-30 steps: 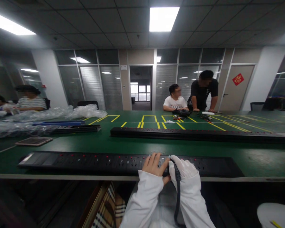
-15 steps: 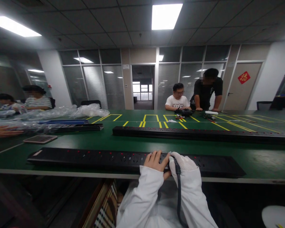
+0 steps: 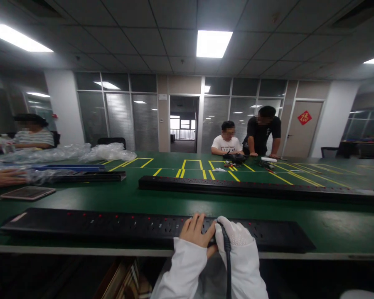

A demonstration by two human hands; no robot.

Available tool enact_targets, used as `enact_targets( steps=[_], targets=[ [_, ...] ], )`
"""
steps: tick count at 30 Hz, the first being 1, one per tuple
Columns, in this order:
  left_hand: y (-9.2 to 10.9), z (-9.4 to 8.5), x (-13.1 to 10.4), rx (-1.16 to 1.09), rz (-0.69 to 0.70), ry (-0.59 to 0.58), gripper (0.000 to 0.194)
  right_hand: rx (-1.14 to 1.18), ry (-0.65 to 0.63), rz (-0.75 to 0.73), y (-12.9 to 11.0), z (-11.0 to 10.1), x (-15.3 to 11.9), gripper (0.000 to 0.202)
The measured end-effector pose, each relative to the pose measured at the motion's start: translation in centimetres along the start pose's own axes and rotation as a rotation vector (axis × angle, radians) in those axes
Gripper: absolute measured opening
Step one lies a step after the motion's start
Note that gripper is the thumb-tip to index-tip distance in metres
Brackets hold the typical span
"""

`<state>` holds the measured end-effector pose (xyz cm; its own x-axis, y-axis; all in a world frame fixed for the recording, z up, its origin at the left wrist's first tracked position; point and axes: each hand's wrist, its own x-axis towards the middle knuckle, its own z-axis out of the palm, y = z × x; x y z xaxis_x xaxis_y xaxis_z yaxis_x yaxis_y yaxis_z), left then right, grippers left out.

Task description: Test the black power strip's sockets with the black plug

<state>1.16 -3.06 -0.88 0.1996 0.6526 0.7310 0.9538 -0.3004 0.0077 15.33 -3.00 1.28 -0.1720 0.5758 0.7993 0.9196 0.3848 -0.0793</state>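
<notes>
At ten o'clock from the hands, a flat phone or tablet (image 3: 28, 193) lies on the green tabletop (image 3: 112, 203), well apart from the work. Nearer, the long black socket strip (image 3: 50, 226) lies sockets up along the near edge, one end out at nine o'clock and the other at three. The bare left hand (image 3: 195, 232) sits on it near the middle, fingers a bit spread and resting on top, not pinching anything that I can see. Soft, flat fingers should be best here, pressing down just enough to stop the strip from sliding or tipping off the edge. Just beside it, touching or almost touching, the gloved right hand (image 3: 238, 234) has its fingers closed around a thick black cord (image 3: 228, 265), which hangs toward six o'clock. I cannot tell what is at the top end of the cord, as the hand hides it. A firm hold with the cord loose below looks wise, so that its weight does not tug the hand sideways. A straight push would be kinder than a wiggle. Farther off, a second black strip (image 3: 252, 189) runs from eleven to two o'clock, apart from both hands.
</notes>
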Motion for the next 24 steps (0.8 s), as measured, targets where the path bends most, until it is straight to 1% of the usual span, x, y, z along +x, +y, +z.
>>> enact_targets(
  steps=[1,4,6,9,12,14,19,24],
  targets=[
    [0.0,0.1,0.0,0.004,0.002,0.017,0.058,-0.001,-0.002,0.0,0.0,0.0,0.0,0.025],
    [0.0,0.4,-0.2,0.022,0.014,0.062,0.061,0.0,0.057,-0.02,0.0,0.1,-0.1,0.023],
    [0.0,0.4,-0.2,0.035,0.016,0.069,0.062,0.007,0.075,-0.036,0.0,0.1,-0.2,0.023],
    [-0.1,0.3,0.0,0.035,0.017,0.035,0.061,0.016,0.041,-0.029,0.0,0.1,0.0,0.025],
    [-0.3,0.2,0.4,0.031,0.025,-0.015,0.057,0.0,-0.002,0.032,-0.1,0.1,0.5,0.025],
    [-0.4,0.2,0.7,0.034,0.029,-0.045,0.055,0.006,0.02,0.01,-0.2,0.2,0.9,0.025],
    [-0.4,-0.2,0.6,0.029,0.036,-0.075,0.051,-0.022,0.094,0.043,-0.6,0.2,0.9,0.025],
    [-0.5,-0.3,0.8,0.031,0.032,-0.098,0.048,-0.01,0.056,0.047,-0.5,0.4,0.8,0.028]
  ],
)
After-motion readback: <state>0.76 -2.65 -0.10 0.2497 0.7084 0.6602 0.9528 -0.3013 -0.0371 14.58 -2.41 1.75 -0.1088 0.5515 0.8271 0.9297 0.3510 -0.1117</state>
